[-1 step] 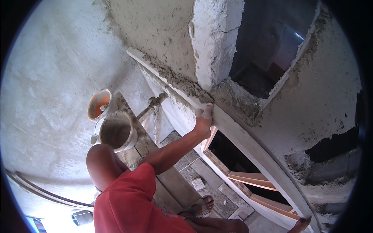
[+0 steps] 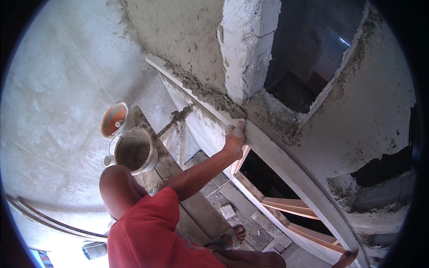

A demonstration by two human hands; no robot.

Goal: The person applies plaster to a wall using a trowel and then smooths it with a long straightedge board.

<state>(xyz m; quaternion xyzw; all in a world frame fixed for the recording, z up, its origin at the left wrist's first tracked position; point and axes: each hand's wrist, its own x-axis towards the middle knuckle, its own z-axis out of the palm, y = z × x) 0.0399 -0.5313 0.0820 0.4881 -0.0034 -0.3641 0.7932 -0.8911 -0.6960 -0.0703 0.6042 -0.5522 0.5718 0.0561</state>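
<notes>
A long pale straightedge board (image 2: 286, 161) lies across the wall, running from the upper left to the lower right. Wet mortar (image 2: 203, 91) is heaped along part of its upper edge. My left hand (image 2: 235, 137) is closed around the board near its middle, with the thumb on the upper face. Far down at the lower right, my right hand (image 2: 346, 259) grips the board near its other end; the picture's rim cuts off part of that hand.
A mortar-coated bucket (image 2: 154, 156) and an orange-lined bucket (image 2: 109, 120) stand on the scaffold plank (image 2: 190, 219) where my sandalled foot (image 2: 234, 236) rests. Below the board is a dark opening with a wooden frame (image 2: 290, 207). A rough-edged wall opening (image 2: 299, 89) lies above it.
</notes>
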